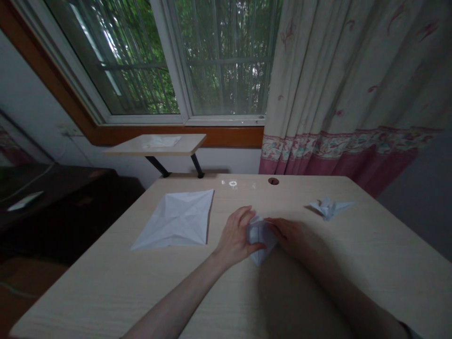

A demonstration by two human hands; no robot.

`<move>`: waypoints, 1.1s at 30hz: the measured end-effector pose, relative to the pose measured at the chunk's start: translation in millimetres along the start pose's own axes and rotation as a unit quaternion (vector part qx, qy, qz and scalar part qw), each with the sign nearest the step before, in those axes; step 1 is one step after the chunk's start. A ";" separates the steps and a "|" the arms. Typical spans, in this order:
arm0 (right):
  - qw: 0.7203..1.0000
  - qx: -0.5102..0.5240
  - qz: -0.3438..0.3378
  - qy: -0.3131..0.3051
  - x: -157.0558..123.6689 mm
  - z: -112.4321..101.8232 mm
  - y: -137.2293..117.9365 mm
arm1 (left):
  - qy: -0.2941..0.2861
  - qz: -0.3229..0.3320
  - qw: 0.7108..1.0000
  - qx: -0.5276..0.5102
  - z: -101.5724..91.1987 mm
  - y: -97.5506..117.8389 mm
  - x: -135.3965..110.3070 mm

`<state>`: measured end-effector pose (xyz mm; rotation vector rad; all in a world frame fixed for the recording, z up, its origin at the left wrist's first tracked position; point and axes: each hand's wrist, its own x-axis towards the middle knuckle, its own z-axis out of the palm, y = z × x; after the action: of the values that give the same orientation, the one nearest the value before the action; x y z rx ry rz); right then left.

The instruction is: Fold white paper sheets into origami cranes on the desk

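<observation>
Head view: left hand (237, 238) and right hand (290, 235) close together mid-table (318, 282), both pinching a small folded paper (259, 238) lying between them. Best to press creases flat against the table, edges aligned. Creased sheet (176, 219) left, finished crane (329, 207) right.

Pale wood bench (353, 263), lit dimly. Left of the left hand and a little beyond it: creased white paper sheet (176, 219), unfolded flat, fold lines showing. Right of the right hand and farther out: small folded paper crane (330, 207), wings spread, well apart from the hands. Beyond the hands at the bench's far edge: round cable hole (273, 181). Past that, a small shelf (157, 143) on black brackets under the window (197, 61), green foliage outside. Far right: cream curtain (353, 80) with pink patterned hem. Far left: dark cabinet (63, 197), a flat light object on top, too dim to tell.
</observation>
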<state>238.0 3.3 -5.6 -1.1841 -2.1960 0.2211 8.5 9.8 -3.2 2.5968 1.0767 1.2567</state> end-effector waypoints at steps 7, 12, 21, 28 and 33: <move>0.999 -0.004 0.002 0.040 -1.3 7.6 2.5 | 0.017 0.016 1.000 0.020 4.5 2.5 -1.7; 0.997 -0.011 0.026 0.070 -0.4 7.7 4.1 | -0.018 0.054 0.996 0.066 2.9 2.8 -3.6; 0.973 -0.067 -0.080 0.206 6.4 7.9 2.9 | -0.034 0.017 0.989 0.142 -0.8 7.2 0.3; 0.957 -0.089 -0.133 0.240 10.5 10.0 2.1 | -0.042 -0.003 0.987 0.152 -3.4 10.4 3.0; 0.945 -0.119 -0.115 0.282 11.8 7.7 2.8 | -0.045 -0.002 0.987 0.156 -5.0 12.0 3.9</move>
<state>230.6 15.4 -7.6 -0.9470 -1.8493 -0.4441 13.4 2.0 6.7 2.8390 1.3576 1.0292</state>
